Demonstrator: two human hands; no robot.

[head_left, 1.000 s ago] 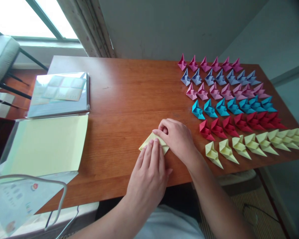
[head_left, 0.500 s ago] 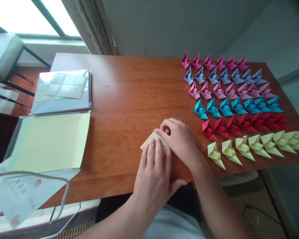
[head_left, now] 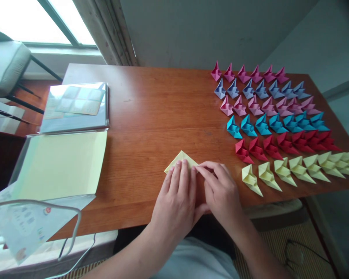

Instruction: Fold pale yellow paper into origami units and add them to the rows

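A small piece of yellow origami paper [head_left: 181, 155], folded to a point at its far side, lies near the front edge of the table. Across its near part my left hand [head_left: 175, 199] rests flat, fingers stretched out, hiding much of the paper. My right hand [head_left: 222, 188] is at the paper's right corner, thumb and index finger pinched together on it. To the right stand folded yellow paper pieces [head_left: 251, 179] in a row, closest to my right hand.
Beyond them run rows of folded pieces: red [head_left: 242, 150], turquoise [head_left: 233, 126], pink [head_left: 227, 105], lavender [head_left: 220, 89] and magenta [head_left: 216, 71]. On the left lie yellow sheets [head_left: 61, 162], a clear-covered pack [head_left: 72, 120] and a grey cable [head_left: 58, 205].
My right hand has moved from the paper's far tip down to its right corner, uncovering the tip. My left hand stays flat on the paper.
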